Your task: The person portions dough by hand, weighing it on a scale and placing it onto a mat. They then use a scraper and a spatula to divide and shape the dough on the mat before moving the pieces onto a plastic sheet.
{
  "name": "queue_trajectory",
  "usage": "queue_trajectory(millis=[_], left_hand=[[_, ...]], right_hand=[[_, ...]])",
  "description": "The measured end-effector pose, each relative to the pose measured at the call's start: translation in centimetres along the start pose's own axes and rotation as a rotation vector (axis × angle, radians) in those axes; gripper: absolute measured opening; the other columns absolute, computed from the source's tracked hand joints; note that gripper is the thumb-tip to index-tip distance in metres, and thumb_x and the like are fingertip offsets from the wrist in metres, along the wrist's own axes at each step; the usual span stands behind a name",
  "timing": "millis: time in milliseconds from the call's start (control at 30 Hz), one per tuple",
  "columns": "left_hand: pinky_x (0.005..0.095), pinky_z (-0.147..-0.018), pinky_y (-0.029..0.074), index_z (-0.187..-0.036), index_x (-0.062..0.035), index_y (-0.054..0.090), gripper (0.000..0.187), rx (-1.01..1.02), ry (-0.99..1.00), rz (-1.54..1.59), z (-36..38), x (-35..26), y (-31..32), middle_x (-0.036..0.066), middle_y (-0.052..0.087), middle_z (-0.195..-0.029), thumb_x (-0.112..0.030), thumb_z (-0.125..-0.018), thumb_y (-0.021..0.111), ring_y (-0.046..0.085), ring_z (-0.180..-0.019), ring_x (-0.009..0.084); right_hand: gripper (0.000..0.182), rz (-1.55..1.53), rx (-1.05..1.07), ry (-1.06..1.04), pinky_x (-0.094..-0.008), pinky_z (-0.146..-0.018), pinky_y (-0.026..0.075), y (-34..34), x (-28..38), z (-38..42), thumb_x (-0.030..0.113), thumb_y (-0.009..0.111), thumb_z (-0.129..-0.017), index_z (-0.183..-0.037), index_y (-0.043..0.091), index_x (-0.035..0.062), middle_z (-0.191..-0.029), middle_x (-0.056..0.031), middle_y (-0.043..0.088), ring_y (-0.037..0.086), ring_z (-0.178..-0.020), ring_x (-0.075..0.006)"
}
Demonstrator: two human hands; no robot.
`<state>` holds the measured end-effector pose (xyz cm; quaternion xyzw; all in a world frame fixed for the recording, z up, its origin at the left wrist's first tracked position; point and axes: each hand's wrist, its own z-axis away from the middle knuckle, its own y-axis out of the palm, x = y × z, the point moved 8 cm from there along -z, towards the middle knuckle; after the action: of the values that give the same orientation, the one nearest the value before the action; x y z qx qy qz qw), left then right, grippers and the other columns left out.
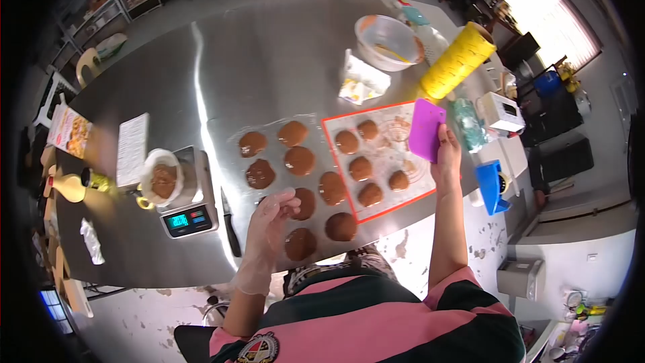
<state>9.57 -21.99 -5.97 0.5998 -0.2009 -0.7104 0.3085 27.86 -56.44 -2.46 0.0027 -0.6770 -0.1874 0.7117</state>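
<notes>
My right hand [447,151] is closed on a flat purple dough scraper [427,130], held above the right side of a white baking mat [383,208] with a red border. Several brown dough balls [361,168] lie on that mat. My left hand [269,218], in a clear plastic glove, hovers by the flattened brown dough rounds [299,161] on a clear plastic sheet. Its fingers are loosely bent and slightly apart, with nothing visible between them. The hand partly covers one round.
On the left are a digital scale [190,220] bearing a bowl of brown dough [163,181], a dark-handled knife [232,235] and a paper sheet [132,150]. Farther back stand a large bowl [376,50], an opened white packet [363,83] and a yellow roll [460,60].
</notes>
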Motion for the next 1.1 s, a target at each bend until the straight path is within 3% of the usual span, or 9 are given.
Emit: queue_trajectory(millis=[100, 200, 267, 300, 400, 433, 500, 767, 1100], left_hand=[[0.0318, -0.086, 0.04, -0.109, 0.0036, 0.053, 0.038, 0.014, -0.02, -0.07, -1.3, 2.7, 2.8, 0.01, 0.059, -0.096, -0.026, -0.085, 0.051, 0.055, -0.092, 0.0184], [0.0311, -0.086, 0.039, -0.109, 0.0034, 0.053, 0.039, -0.003, -0.01, -0.145, -3.3, 5.9, 6.0, 0.009, 0.059, -0.096, -0.029, -0.086, 0.052, 0.054, -0.092, 0.0167], [0.0308, -0.086, 0.039, -0.106, 0.0031, 0.054, 0.038, -0.058, -0.005, -0.201, -4.7, 7.9, 8.9, 0.009, 0.058, -0.096, -0.029, -0.087, 0.051, 0.054, -0.093, 0.0168], [0.0308, -0.086, 0.039, -0.106, 0.0031, 0.054, 0.038, -0.075, 0.001, -0.208, -5.5, 9.4, 10.1, 0.009, 0.058, -0.096, -0.029, -0.087, 0.051, 0.054, -0.093, 0.0168], [0.0295, -0.084, 0.039, -0.105, 0.0022, 0.054, 0.038, -0.213, 0.144, -0.098, -6.6, 12.9, 10.6, 0.008, 0.057, -0.098, -0.03, -0.085, 0.053, 0.053, -0.091, 0.0156], [0.0295, -0.084, 0.039, -0.105, 0.0022, 0.054, 0.038, -0.251, 0.153, -0.124, -6.5, 13.2, 11.5, 0.008, 0.057, -0.098, -0.03, -0.085, 0.053, 0.053, -0.091, 0.0156], [0.0298, -0.084, 0.04, -0.106, 0.0025, 0.052, 0.04, -0.436, 0.382, 0.006, -5.5, 12.5, 12.2, 0.008, 0.057, -0.098, -0.031, -0.084, 0.055, 0.053, -0.09, 0.0158], [0.0298, -0.08, 0.04, -0.106, 0.0027, 0.051, 0.029, -0.862, 0.418, -0.026, 1.7, 13.0, 11.0, 0.008, 0.056, -0.09, -0.02, -0.09, 0.044, 0.051, -0.082, 0.0155], [0.0308, -0.08, 0.04, -0.104, 0.0017, 0.052, 0.03, -0.779, 0.446, 0.036, 0.3, 16.6, 14.0, 0.008, 0.054, -0.091, -0.023, -0.086, 0.05, 0.051, -0.084, 0.018]], right_hand=[[0.025, 0.33, -0.03, -0.109, -0.0212, -0.061, 0.046, -7.5, 2.0, -4.1, 0.023, 0.049, -0.091, -0.093, 0.054, -0.001, -0.082, -0.0057, 0.061, 0.057, -0.068, -0.0086], [0.023, 0.491, 0.051, -0.122, -0.0252, -0.062, 0.047, -14.4, -0.5, -9.3, 0.022, 0.054, -0.088, -0.093, 0.054, -0.0011, -0.08, -0.0086, 0.062, 0.058, -0.07, -0.0111], [0.024, 1.013, 0.028, -0.194, -0.0326, -0.064, 0.048, -17.8, -1.6, -12.6, 0.02, 0.058, -0.083, -0.093, 0.054, -0.0012, -0.079, -0.0144, 0.062, 0.061, -0.071, -0.0207], [0.026, 1.17, -0.002, -0.243, -0.0394, -0.066, 0.047, -18.9, -1.9, -13.6, 0.02, 0.06, -0.08, -0.094, 0.054, -0.0013, -0.079, -0.0195, 0.062, 0.062, -0.074, -0.0316], [0.024, 1.166, 0.039, -0.236, -0.0412, -0.067, 0.046, -20.0, -3.2, -15.6, 0.02, 0.058, -0.08, -0.093, 0.055, -0.0007, -0.08, -0.0208, 0.062, 0.061, -0.077, -0.0361], [0.024, 1.164, 0.065, -0.238, -0.042, -0.067, 0.046, -19.9, -3.6, -16.4, 0.02, 0.057, -0.081, -0.094, 0.054, 0.0, -0.081, -0.0211, 0.061, 0.06, -0.077, -0.0366], [0.024, 1.158, 0.14, -0.232, -0.0427, -0.068, 0.046, -19.2, -4.7, -17.6, 0.02, 0.056, -0.081, -0.094, 0.054, 0.0007, -0.081, -0.0215, 0.061, 0.06, -0.077, -0.0371], [0.024, 1.337, 0.321, -0.223, -0.0475, -0.067, 0.045, -11.8, -6.1, -18.9, 0.022, 0.048, -0.084, -0.1, 0.049, 0.0038, -0.08, -0.0213, 0.061, 0.059, -0.075, -0.0396], [0.018, 1.421, 0.832, -0.415, -0.0468, -0.058, 0.044, -3.6, -8.8, -15.2, 0.023, 0.052, -0.083, -0.092, 0.048, 0.0075, -0.071, -0.0174, 0.061, 0.059, -0.068, -0.0364]])
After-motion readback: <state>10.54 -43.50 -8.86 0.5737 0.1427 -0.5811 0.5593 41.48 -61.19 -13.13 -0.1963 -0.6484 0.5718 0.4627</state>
